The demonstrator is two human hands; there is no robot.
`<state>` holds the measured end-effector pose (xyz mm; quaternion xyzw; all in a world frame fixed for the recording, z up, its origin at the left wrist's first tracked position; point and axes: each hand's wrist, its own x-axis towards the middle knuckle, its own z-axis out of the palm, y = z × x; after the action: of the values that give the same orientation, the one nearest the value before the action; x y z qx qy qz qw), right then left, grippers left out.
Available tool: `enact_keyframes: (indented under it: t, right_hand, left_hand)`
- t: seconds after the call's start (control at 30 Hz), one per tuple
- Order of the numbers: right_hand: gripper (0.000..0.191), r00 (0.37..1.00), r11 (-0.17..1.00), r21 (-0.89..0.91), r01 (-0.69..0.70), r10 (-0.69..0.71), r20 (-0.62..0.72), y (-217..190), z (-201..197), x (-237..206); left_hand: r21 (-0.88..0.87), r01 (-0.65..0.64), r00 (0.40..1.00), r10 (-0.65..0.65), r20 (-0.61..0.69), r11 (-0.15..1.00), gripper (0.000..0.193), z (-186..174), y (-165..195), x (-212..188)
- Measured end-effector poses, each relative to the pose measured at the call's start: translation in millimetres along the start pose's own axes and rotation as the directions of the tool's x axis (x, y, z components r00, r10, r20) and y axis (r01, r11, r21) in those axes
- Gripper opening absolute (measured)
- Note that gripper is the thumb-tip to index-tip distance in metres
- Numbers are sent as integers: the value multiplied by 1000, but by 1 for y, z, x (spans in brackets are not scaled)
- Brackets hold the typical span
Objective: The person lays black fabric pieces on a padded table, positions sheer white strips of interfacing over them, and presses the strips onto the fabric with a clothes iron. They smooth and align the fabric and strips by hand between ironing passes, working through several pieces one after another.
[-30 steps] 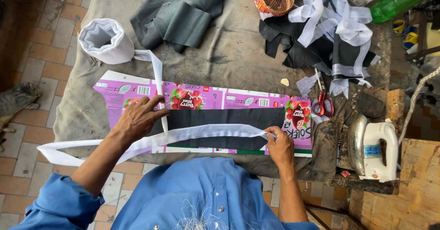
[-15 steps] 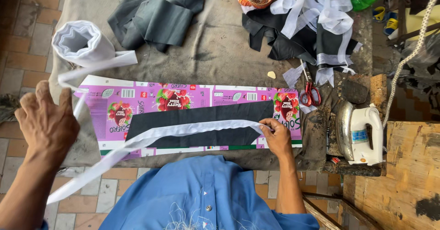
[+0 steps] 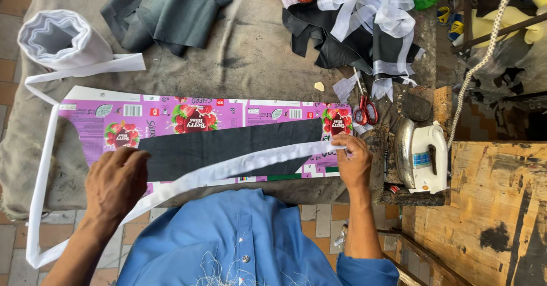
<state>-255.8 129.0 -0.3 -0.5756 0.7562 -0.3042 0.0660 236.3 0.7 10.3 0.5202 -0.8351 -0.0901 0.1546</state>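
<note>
With the right hand point(image 3: 353, 163) pinching the white strip point(image 3: 245, 169) flat at the dark cloth's point(image 3: 228, 149) end and the left hand point(image 3: 117, 183) gripping it taut beyond the other end, keeping even tension should lay it straight along the cloth's near edge.

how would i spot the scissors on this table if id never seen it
Start at the white iron on the table's right edge. Just above and left of it, the scissors lie beside the purple flattened carton. Their red handles set them apart from the black and white scraps around.
</note>
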Motion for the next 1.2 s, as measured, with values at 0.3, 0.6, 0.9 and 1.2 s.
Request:
enact_keyframes:
  t: [0.3, 0.6, 0.9, 1.2]
  right_hand:
    - [24, 980, 930, -366, -43, 111, 168, 23, -10, -69]
    - [49, 724, 711, -378, -593, 676, 137, 18, 6, -38]
    - [14, 879, 548, 716, -431, 433, 198, 12, -13, -43]
    - [50, 862, 51, 885, -463, 257, 436, -6, -57, -67]
  left_hand:
    - [-241, 126, 975, -76, 209, 962, 21, 10, 23, -9]
    - [-345, 34, 886, 132, 445, 938, 25, 39, 96, 57]
    - [-700, -166, 823, 488, 290, 695, 58, 70, 187, 111]
    - [-766, 520, 344, 727, 594, 378, 37, 72, 227, 128]
